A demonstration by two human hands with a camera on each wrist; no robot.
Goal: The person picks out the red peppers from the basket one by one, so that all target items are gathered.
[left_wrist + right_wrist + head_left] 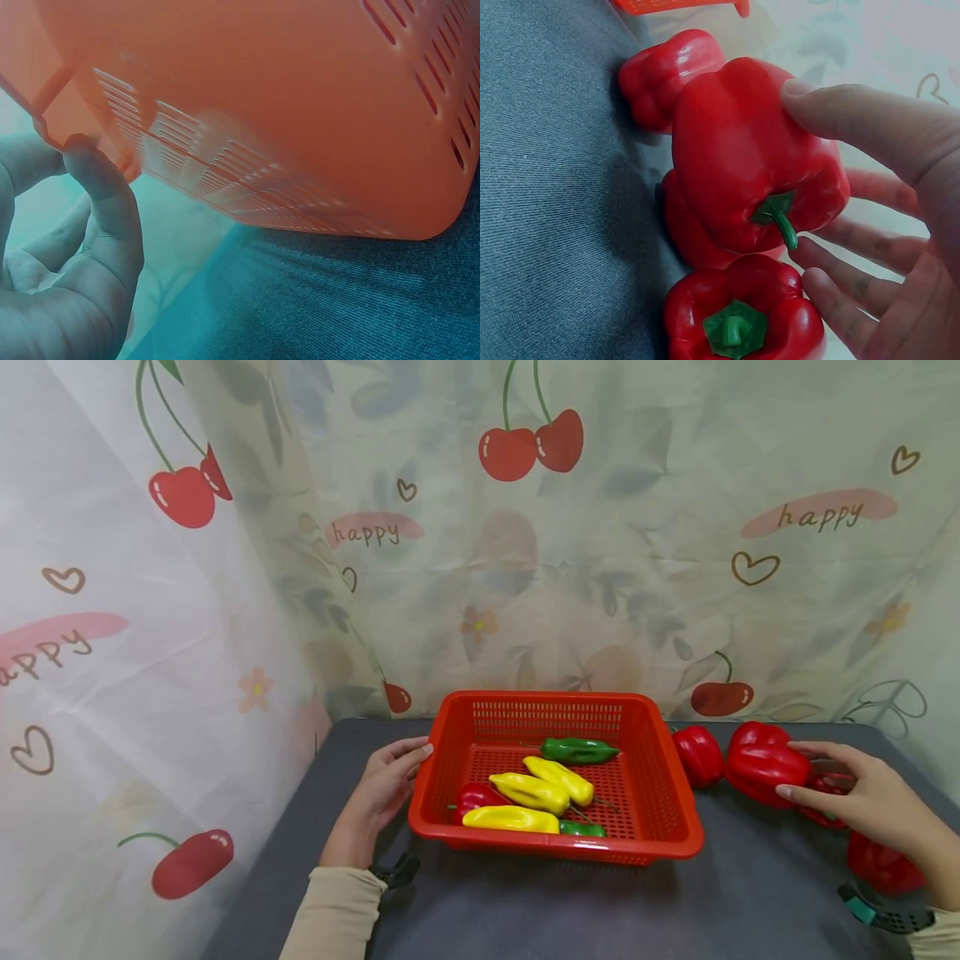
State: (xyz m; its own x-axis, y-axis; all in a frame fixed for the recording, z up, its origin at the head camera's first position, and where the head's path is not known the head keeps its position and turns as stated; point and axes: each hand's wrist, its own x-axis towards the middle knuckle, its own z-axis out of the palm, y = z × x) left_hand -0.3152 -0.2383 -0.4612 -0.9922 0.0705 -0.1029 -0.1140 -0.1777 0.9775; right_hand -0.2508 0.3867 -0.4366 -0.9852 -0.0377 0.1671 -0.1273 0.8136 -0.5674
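A red plastic basket sits mid-table, holding yellow peppers, green peppers and a small red pepper. My left hand pinches the basket's left rim between thumb and fingers; the left wrist view shows the thumb on that rim. At the right, my right hand grips a large red bell pepper with a green stem, seen close up in the right wrist view, raised above another one. Its thumb lies on one side, fingers behind.
More red bell peppers lie right of the basket: one close to its wall, one near my right wrist, and one partly hidden beneath the held pepper. The grey tablecloth covers the table; a patterned curtain rises behind.
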